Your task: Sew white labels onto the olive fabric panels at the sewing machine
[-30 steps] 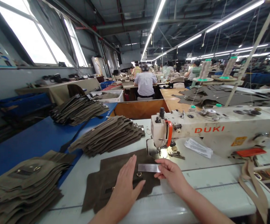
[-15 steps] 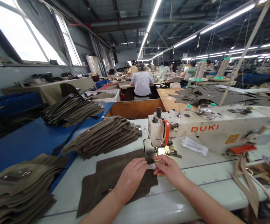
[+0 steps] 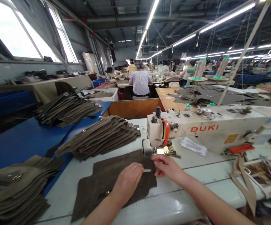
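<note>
**Folding a pale strip into dark fabric at the sewing machine**

Working at the near edge of the table, the person has drawn both hands together since a second ago. Then the left hand lay flat and open on the dark fabric piece while the right held a pale strip out at full length. Now the left hand is curled, its fingers closed down on the fabric piece, and the right hand pinches the far end of the strip, of which only a short white sliver shows between the two hands. The rest of the strip appears tucked under a fold of the fabric or hidden by the fingers; which one cannot be told. As a judgement, the strip is being set into position on the fabric near its upper right corner.

The fabric piece lies flat on the table, beneath the left hand and touching the right fingertips, just in front of the needle area of the sewing machine. A stack of similar cut pieces sits beyond the left hand, with another stack at the near left. A seated person works well apart in the background.
</note>
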A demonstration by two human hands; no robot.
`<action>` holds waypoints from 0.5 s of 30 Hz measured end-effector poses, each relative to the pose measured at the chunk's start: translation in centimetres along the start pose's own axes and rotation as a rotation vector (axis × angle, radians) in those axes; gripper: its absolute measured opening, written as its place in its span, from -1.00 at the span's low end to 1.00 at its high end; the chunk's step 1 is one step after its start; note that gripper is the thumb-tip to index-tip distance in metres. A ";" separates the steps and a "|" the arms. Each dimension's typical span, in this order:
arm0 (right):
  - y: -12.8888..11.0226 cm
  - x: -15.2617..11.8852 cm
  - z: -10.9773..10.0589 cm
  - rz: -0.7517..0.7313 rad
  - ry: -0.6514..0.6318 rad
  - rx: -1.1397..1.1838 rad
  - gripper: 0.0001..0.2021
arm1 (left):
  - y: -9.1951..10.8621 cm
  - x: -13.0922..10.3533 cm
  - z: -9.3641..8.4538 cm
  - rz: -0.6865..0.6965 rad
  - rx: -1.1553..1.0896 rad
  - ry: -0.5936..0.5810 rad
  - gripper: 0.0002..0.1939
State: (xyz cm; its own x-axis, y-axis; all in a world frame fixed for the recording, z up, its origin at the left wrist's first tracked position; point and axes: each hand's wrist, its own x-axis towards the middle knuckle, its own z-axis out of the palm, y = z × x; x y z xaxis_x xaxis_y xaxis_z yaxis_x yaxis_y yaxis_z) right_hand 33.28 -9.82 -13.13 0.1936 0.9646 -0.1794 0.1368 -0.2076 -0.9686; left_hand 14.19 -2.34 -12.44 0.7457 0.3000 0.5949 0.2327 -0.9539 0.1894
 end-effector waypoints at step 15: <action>-2.0 -1.3 1.2 -0.341 0.143 -0.936 -0.65 | -0.3 -0.1 0.3 0.030 0.076 -0.238 -0.71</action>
State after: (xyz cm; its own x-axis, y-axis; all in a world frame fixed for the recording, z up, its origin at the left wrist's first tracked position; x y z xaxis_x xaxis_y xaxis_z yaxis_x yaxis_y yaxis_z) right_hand 31.54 -10.49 -11.16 0.1084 0.9804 0.1643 0.9031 -0.0280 -0.4285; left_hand 14.24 -2.08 -12.73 0.8770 0.2709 0.3967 0.2478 -0.9626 0.1095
